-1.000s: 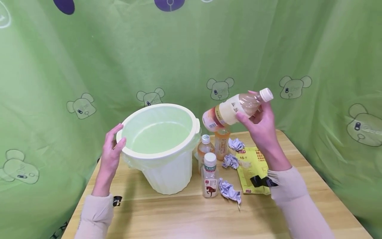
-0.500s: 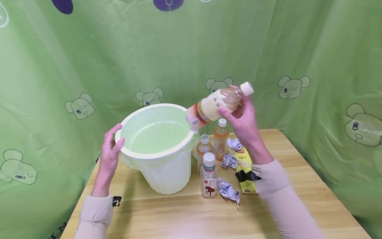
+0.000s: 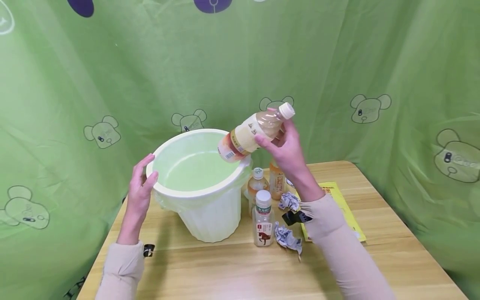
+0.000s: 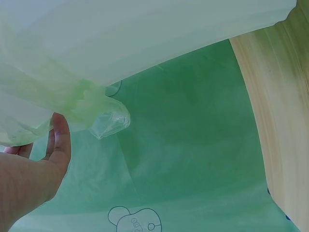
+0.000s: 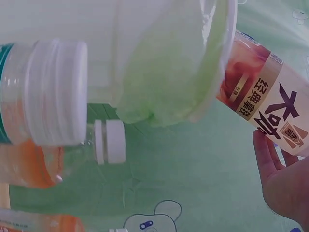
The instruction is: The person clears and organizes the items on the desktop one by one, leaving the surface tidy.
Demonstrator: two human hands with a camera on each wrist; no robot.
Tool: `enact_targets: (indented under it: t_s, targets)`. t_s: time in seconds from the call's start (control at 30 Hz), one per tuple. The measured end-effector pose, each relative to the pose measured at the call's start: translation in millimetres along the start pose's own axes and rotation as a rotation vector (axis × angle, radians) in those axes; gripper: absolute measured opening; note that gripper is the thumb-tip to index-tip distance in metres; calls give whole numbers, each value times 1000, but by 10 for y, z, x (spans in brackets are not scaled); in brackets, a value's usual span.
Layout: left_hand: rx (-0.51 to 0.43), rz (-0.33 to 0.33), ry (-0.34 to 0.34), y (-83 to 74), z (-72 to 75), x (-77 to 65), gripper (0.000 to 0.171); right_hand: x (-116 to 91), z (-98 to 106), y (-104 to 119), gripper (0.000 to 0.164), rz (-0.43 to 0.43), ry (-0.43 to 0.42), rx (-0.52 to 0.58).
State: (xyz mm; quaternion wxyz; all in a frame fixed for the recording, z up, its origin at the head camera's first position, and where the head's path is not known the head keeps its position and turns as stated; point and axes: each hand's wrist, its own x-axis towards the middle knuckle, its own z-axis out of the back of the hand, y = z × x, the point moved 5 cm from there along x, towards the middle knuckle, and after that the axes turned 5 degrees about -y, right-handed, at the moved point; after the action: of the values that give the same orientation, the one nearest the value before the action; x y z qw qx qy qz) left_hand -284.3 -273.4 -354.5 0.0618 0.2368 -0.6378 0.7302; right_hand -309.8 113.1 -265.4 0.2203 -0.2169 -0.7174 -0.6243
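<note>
My right hand (image 3: 283, 146) holds a plastic drink bottle (image 3: 243, 137) with a cream and peach label and white cap. The bottle tilts, base down to the left, overlapping the right rim of a white trash bin (image 3: 208, 221) in the head view. In the right wrist view, the fingers lie against the bottle's label (image 5: 270, 96). A thin pale green bag lines the bin and hangs over its rim. My left hand (image 3: 138, 191) touches the bin's left rim, thumb and fingers spread apart. In the left wrist view, its fingertips meet the bag-covered rim (image 4: 34, 96).
Right of the bin stand a clear bottle with a horse label (image 3: 263, 225) and two orange-labelled bottles, one (image 3: 257, 185) nearer the bin. Crumpled paper balls (image 3: 288, 237) lie beside them. A yellow packet (image 3: 343, 208) lies under my right forearm. Green curtains surround the wooden table (image 3: 210, 271).
My right hand has carried the bottle leftward, from above the standing bottles to the bin's right rim. My left hand has stayed at the rim.
</note>
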Motion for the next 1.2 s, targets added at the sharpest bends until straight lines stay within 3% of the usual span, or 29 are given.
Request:
enact_targets:
  t_s: [0.33,1.0,1.2]
  targets:
    - [1,-4,-2,0,-2,-10,57,-28,-202,-148,75,-42,56,-41]
    - [-29,-33,-5,17,-4,0,57,-80,-370,-265,78,-66,149,-213]
    - [-29,-35,-5,5,-10,-2,57,-115,-425,-306,89,-71,162,-269]
